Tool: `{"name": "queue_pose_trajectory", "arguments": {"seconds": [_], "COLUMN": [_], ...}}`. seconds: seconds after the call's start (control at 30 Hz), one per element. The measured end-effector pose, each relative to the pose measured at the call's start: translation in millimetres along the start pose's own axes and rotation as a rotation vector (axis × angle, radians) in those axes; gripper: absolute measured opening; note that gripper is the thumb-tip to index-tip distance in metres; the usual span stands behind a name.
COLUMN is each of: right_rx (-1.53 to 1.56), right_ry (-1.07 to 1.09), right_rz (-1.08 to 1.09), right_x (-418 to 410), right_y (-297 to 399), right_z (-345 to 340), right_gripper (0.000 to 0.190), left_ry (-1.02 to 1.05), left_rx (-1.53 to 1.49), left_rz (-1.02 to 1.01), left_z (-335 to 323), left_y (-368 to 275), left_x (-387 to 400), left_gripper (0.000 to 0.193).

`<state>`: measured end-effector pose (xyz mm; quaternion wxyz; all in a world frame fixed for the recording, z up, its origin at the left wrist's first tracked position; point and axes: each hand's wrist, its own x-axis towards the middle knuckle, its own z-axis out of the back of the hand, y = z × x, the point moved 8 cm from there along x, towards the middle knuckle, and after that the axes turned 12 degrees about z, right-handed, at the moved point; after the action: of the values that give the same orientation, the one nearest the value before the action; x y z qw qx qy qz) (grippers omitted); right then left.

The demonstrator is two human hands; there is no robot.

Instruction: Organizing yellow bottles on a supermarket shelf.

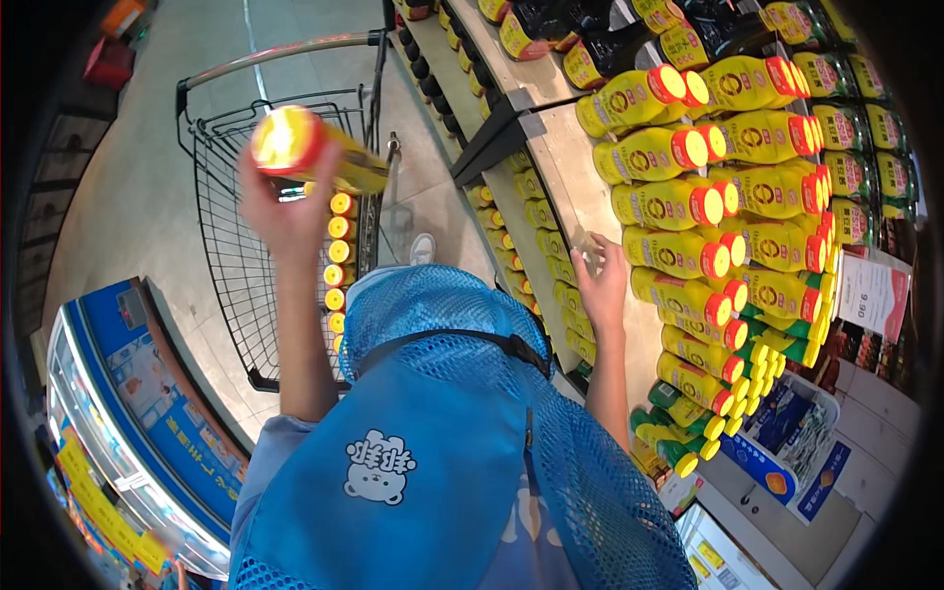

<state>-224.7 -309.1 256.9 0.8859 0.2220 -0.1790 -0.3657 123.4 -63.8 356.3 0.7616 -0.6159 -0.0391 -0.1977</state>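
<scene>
My left hand [291, 199] is raised over the shopping cart and grips a yellow bottle with a red cap [346, 158], its capped end towards the camera. Below it, inside the wire cart [221, 243], several bottles with yellow and red caps [339, 251] stand in a row. To the right my right hand [601, 273] rests at the wooden shelf edge with its fingers apart, holding nothing. Close beside it, yellow bottles with red caps [664, 247] lie stacked on their sides in layers, caps outward.
Dark-capped bottles [424, 77] fill the shelf ahead. Green bottles with yellow caps [682, 442] lie at the stack's near end. A price sign [874, 295] stands at the right. At lower left is a blue and white display freezer [140, 413]; a white bin of packets [800, 428] sits at lower right.
</scene>
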Motion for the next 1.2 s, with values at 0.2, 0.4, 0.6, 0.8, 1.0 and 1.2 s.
{"name": "queue_pose_trajectory", "arguments": {"seconds": [0.2,0.4,0.6,0.8,1.0,1.2], "right_rx": [-0.002,-0.096,-0.120,-0.159,-0.217,-0.241], "right_ry": [-0.008,-0.020,-0.003,-0.042,-0.025,-0.012], "right_rz": [-0.080,-0.011,-0.030,-0.068,-0.054,-0.067], "right_x": [-20.4,-20.6,-19.9,-18.7,-20.5,-19.3], "right_y": [-38.1,-28.9,-24.2,-20.9,-20.3,-17.4], "right_z": [-19.6,-20.4,-22.6,-23.6,-23.7,-23.8], "right_gripper": [0.024,0.015,0.016,0.022,0.025,0.026], "left_ry": [-0.147,-0.161,-0.016,0.067,0.209,0.305], "left_rx": [0.280,0.611,0.921,1.071,1.126,1.130], "left_rz": [0.009,0.320,0.522,0.781,0.839,0.834], "left_z": [60.4,106.2,109.4,95.1,69.5,57.7], "left_y": [80.6,196.2,293.7,338.6,352.1,362.7], "left_x": [24.8,2.2,-49.1,-87.2,-93.5,-88.9], "left_gripper": [0.047,0.056,0.059,0.059,0.056,0.057]}}
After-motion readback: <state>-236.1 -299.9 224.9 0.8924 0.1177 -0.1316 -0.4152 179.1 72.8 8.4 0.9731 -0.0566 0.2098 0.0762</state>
